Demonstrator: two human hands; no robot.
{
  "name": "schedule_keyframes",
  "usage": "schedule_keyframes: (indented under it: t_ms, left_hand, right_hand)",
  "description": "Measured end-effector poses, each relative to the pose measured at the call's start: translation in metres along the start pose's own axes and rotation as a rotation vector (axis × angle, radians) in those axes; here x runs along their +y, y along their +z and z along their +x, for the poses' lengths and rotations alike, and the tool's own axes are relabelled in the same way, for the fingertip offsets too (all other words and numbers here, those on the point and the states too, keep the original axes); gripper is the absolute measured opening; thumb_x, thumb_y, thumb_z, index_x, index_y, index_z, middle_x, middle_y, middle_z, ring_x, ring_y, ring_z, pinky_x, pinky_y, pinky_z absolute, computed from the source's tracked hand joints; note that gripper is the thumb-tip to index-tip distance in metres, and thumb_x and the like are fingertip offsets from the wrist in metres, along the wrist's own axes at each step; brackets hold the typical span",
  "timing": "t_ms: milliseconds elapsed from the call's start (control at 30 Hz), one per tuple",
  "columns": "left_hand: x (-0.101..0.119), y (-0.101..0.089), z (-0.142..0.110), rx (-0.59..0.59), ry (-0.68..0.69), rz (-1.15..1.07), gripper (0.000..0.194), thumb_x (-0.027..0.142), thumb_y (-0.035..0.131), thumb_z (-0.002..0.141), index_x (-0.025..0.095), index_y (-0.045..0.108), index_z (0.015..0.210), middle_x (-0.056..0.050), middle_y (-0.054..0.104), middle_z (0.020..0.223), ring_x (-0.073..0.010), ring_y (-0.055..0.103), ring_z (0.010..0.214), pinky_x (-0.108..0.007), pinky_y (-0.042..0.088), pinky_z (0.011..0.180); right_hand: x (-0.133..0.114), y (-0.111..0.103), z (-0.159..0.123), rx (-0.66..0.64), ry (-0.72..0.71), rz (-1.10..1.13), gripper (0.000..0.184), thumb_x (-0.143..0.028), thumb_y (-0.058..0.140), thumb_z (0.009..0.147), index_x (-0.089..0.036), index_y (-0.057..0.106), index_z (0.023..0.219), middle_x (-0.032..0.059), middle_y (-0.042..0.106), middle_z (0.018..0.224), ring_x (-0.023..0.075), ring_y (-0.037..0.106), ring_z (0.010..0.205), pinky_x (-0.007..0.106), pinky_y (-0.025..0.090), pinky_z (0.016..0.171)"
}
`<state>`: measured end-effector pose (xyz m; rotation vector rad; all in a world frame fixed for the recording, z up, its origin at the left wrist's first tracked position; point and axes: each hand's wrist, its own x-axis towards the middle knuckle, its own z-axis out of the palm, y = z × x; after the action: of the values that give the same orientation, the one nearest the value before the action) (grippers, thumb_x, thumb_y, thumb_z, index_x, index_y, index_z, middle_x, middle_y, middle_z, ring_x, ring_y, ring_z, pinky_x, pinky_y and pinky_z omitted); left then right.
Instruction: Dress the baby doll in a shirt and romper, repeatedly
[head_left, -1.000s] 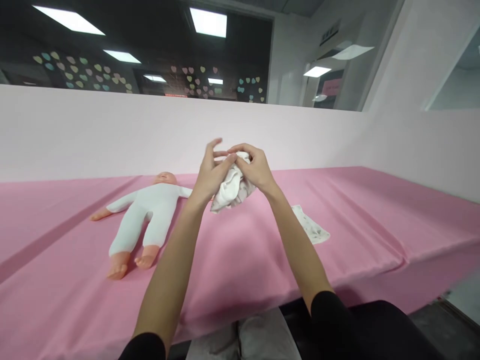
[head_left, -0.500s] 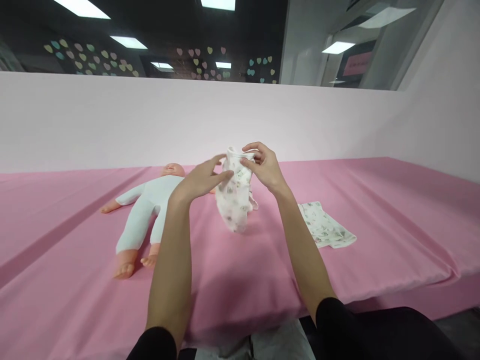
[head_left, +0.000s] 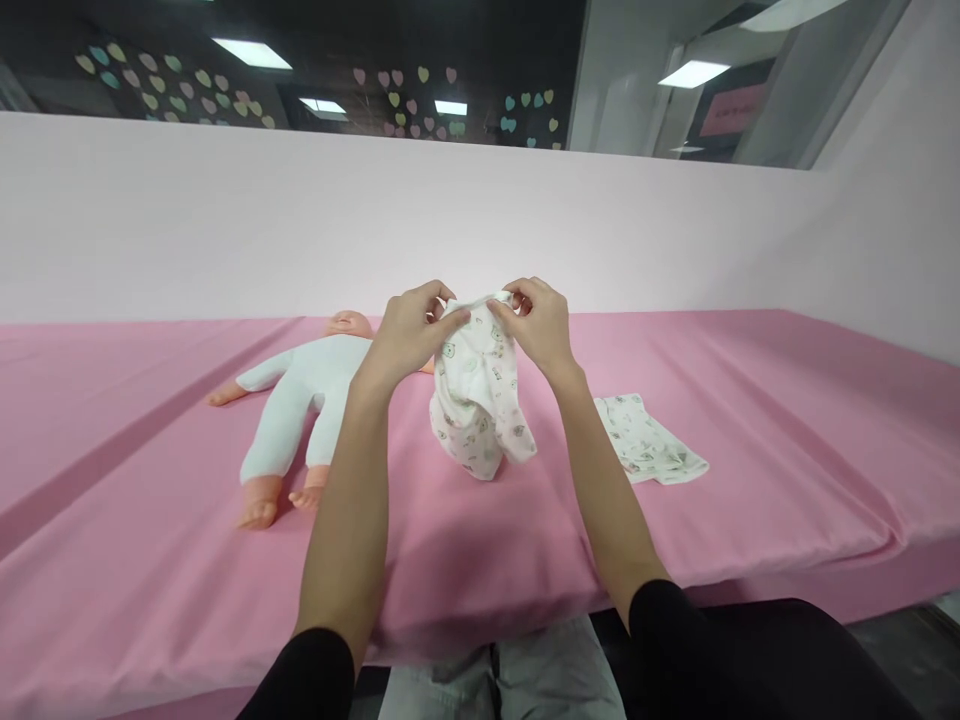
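A small white baby shirt (head_left: 476, 385) with a tiny coloured print hangs between my hands, its top edge raised above the pink-covered table. My left hand (head_left: 414, 325) pinches the upper left of it between thumb and fingers. At the upper right, my right hand (head_left: 538, 318) grips the same edge. The lower part of the shirt droops in loose folds. To the left lies a baby doll (head_left: 311, 375) on its back in a pale body covering, partly hidden behind my left forearm.
Right of my right forearm, a second white printed garment (head_left: 651, 440) lies flat on the pink cloth (head_left: 787, 420). Behind the table rises a white wall (head_left: 225, 220), topped by a window with heart stickers. The table's front edge is close to my lap.
The shirt went from a crumpled bundle to hanging open by its top edge. My left hand, earlier loose with fingers apart, now pinches it. The view has tilted down and shifted slightly.
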<state>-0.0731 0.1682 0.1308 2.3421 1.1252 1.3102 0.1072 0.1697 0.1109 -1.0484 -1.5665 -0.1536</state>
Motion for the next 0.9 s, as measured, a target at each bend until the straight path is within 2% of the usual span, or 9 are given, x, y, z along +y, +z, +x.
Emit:
schedule_keyframes:
  t_ms: [100,167,200,367,467,600,667,733,900]
  left_hand:
    - [0.002,0.001,0.001,0.085,0.014,0.076,0.017,0.035,0.051,0.077,0.020,0.058,0.084,0.000,0.056,0.071,-0.0146,0.054,0.068,-0.026,0.042,0.061]
    - [0.011,-0.003,-0.004,0.159,-0.004,0.122,0.018,0.032,0.052,0.076,0.020,0.058,0.089,-0.002,0.060,0.080,-0.0169,0.057,0.077,-0.029,0.045,0.068]
    - [0.018,-0.005,-0.008,0.155,-0.022,0.120,0.020,0.032,0.053,0.076,0.021,0.058,0.092,-0.003,0.061,0.083,-0.0179,0.058,0.078,-0.030,0.046,0.069]
    - [0.048,-0.008,-0.027,-0.189,-0.048,-0.068,0.035,0.037,0.061,0.073,0.023,0.056,0.105,-0.004,0.063,0.090,-0.0197,0.062,0.075,-0.030,0.049,0.062]
    - [0.052,-0.002,-0.024,-0.238,0.000,-0.222,0.042,0.035,0.065,0.071,0.023,0.053,0.110,-0.002,0.062,0.086,-0.0188,0.062,0.075,-0.029,0.050,0.063]
    - [0.044,0.002,-0.013,-0.140,0.023,-0.427,0.028,0.038,0.056,0.079,0.020,0.057,0.101,-0.002,0.061,0.078,-0.0173,0.061,0.074,-0.028,0.050,0.063]
    - [0.036,0.001,-0.008,-0.066,-0.009,-0.466,0.025,0.039,0.050,0.083,0.019,0.060,0.094,-0.002,0.061,0.074,-0.0166,0.060,0.071,-0.027,0.049,0.061]
    - [0.027,0.000,-0.005,-0.006,-0.049,-0.472,0.021,0.034,0.051,0.081,0.019,0.061,0.091,-0.001,0.059,0.069,-0.0158,0.059,0.067,-0.026,0.048,0.058]
    - [0.007,-0.002,0.001,0.154,-0.088,-0.499,0.022,0.013,0.051,0.069,0.020,0.064,0.085,0.002,0.050,0.058,-0.0127,0.053,0.057,-0.024,0.042,0.052]
  right_hand:
    - [-0.006,0.003,0.000,0.014,-0.021,-0.008,0.015,-0.028,0.057,0.076,-0.019,0.050,0.067,-0.0011,0.050,0.071,0.0121,0.047,0.069,0.027,0.040,0.067]
    - [-0.014,0.004,-0.002,0.013,-0.025,0.055,0.016,-0.027,0.053,0.078,-0.019,0.047,0.065,-0.0009,0.050,0.072,0.0123,0.048,0.071,0.027,0.040,0.067]
    - [-0.018,0.004,-0.004,0.015,-0.012,0.092,0.017,-0.027,0.051,0.079,-0.019,0.046,0.065,-0.0015,0.049,0.070,0.0121,0.047,0.070,0.026,0.040,0.067]
    - [-0.040,-0.002,-0.009,-0.017,0.104,0.319,0.027,-0.037,0.053,0.082,-0.019,0.044,0.063,-0.0041,0.040,0.059,0.0095,0.042,0.059,0.023,0.039,0.056]
    - [-0.047,-0.012,-0.009,-0.161,0.123,0.523,0.035,-0.046,0.052,0.083,-0.018,0.048,0.062,-0.0030,0.042,0.059,0.0084,0.043,0.056,0.022,0.038,0.051]
    - [-0.050,-0.022,-0.007,-0.409,0.149,0.684,0.044,-0.057,0.043,0.084,-0.017,0.059,0.078,0.0009,0.054,0.069,0.0102,0.051,0.061,0.022,0.042,0.049]
    - [-0.050,-0.022,-0.007,-0.435,0.131,0.654,0.044,-0.058,0.044,0.083,-0.018,0.062,0.086,0.0023,0.058,0.076,0.0120,0.055,0.069,0.022,0.045,0.054]
    - [-0.049,-0.018,-0.008,-0.393,0.087,0.563,0.039,-0.054,0.047,0.083,-0.020,0.063,0.091,0.0030,0.060,0.085,0.0135,0.056,0.079,0.024,0.048,0.061]
    - [-0.031,-0.001,-0.010,-0.284,-0.014,0.065,0.027,-0.036,0.056,0.081,-0.024,0.058,0.106,0.0042,0.056,0.109,0.0188,0.053,0.098,0.033,0.048,0.078]
